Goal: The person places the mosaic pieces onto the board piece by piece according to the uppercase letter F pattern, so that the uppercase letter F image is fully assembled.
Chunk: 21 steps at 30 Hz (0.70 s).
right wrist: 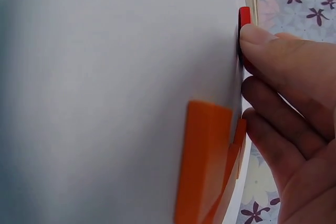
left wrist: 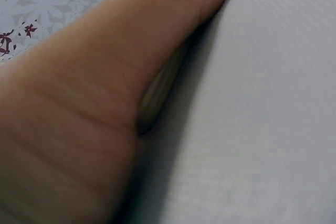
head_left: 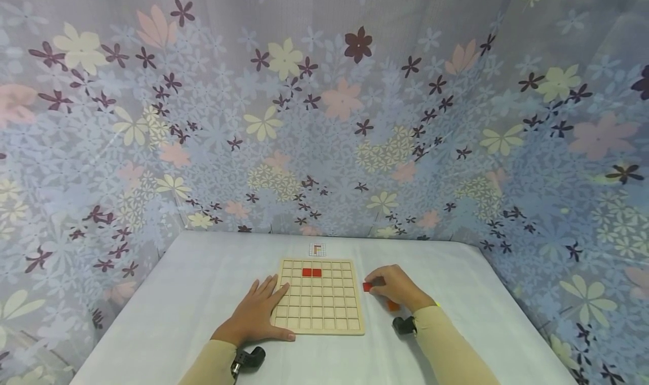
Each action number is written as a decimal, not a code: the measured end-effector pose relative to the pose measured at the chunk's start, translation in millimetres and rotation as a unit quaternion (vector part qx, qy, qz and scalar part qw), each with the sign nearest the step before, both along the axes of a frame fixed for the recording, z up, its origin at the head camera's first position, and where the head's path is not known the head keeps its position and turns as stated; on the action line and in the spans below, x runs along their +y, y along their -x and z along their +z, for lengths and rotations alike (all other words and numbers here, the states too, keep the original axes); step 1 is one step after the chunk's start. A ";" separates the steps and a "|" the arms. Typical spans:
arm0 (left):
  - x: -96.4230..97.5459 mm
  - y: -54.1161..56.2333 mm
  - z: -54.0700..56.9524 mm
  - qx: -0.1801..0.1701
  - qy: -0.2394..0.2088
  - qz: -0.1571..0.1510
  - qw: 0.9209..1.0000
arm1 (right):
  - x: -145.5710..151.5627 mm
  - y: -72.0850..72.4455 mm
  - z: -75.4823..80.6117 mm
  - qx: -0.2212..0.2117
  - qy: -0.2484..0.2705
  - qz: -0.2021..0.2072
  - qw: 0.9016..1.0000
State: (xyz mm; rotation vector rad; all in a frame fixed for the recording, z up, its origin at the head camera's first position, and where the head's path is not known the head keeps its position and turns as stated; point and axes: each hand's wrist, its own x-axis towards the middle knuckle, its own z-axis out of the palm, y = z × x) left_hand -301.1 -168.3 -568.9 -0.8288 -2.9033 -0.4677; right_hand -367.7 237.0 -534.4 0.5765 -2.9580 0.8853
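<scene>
A light wooden grid board (head_left: 318, 300) lies flat on the table, with two red square tiles (head_left: 311, 273) side by side in one of its upper rows. My left hand (head_left: 258, 312) rests on the board's left edge with fingers spread; its thumb lies along the near-left corner. Right of the board, my right hand (head_left: 392, 286) pinches a red tile (head_left: 367, 287) low over the cloth. In the right wrist view, thumb and fingertips hold that red tile (right wrist: 245, 13) on edge. Orange tiles (right wrist: 202, 156) lie below it, partly under the hand in the head view.
A small printed pattern card (head_left: 317, 249) lies just beyond the board's far edge. A bit of yellow (head_left: 438, 304) shows behind the right wrist. White cloth (head_left: 167, 306) covers the table, and a flowered curtain (head_left: 324, 148) hangs behind and at both sides.
</scene>
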 end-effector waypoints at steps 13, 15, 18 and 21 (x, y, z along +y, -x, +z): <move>-1.7 -1.0 1.4 -0.004 -0.006 0.000 1.000 | -22.2 6.3 10.1 -0.001 0.038 0.009 0.999; -1.4 -0.6 1.3 -0.005 -0.006 0.000 1.000 | -26.9 8.8 13.2 -0.006 0.034 0.015 0.999; -0.8 0.2 1.7 -0.007 0.000 -0.002 1.000 | -35.4 13.0 17.9 -0.010 0.026 0.028 0.999; -0.5 0.9 2.8 -0.003 0.007 -0.002 1.000 | -46.3 18.5 20.7 -0.005 0.018 0.043 0.999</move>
